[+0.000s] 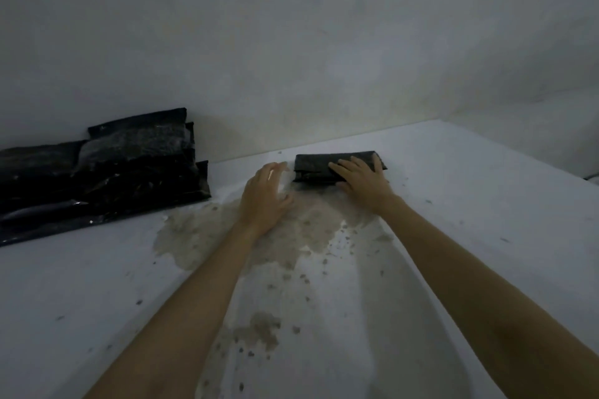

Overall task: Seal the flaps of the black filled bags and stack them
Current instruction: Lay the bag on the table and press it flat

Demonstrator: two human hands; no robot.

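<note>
Black plastic, thin and glossy, makes up every bag here, and it looks soft and slippery, likely to crease or slide under a palm. One small black bag (337, 166) lies on the far middle of the white table (486, 236), close to the grey wall (291, 42). It seems folded over on itself, a compact flat packet, so it is probably light and pliant rather than stiff. The right hand (359, 180) rests flat on its right half, fingers spread and pressing down, not curled round anything. The left hand (267, 196) hovers or rests just beside the bag's left edge, fingers loosely spread and holding nothing; whether it touches the bag I cannot tell, as it is blurred.

To carry it, a hold at both short ends, thumbs on top over the folded flap, would likely keep the flap closed and stop the contents shifting.

At the far left, a heap of filled bags (107, 172) lies against the wall, well apart from the hands. These bulge, and one shows a speckled, grainy filling through its skin; what it is I cannot say. Brownish stains (259, 236) and specks spread over the table under the forearms.
</note>
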